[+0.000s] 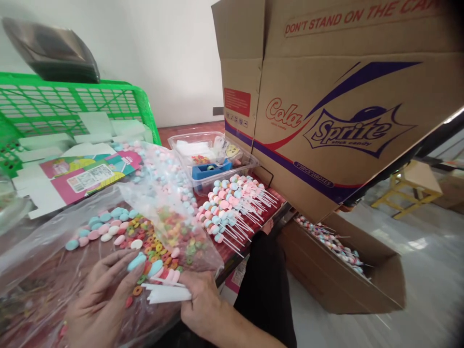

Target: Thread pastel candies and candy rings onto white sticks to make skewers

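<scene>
Thumb and fingers of my left hand (103, 290) pinch a light blue marshmallow (136, 262). My right hand (203, 299) is closed on a bunch of white sticks (168, 294). One stick, just above the bunch, appears to carry pink and blue marshmallows (168, 274) and points toward my left hand. Under and behind the hands, small coloured rings (159, 249) lie loose on clear plastic film. Beside them are loose blue, pink and white marshmallows (105, 228). A pile of finished-looking marshmallow skewers (232, 205) rests at the table's right edge.
A clear plastic bag (159, 179) of marshmallows lies behind. A clear tray (217, 181) holds a blue tape dispenser. Flattened printed cartons (83, 176) lean by a green crate (148, 111). A large cardboard box (275, 82) stands right; an open box (319, 270) of skewers sits lower.
</scene>
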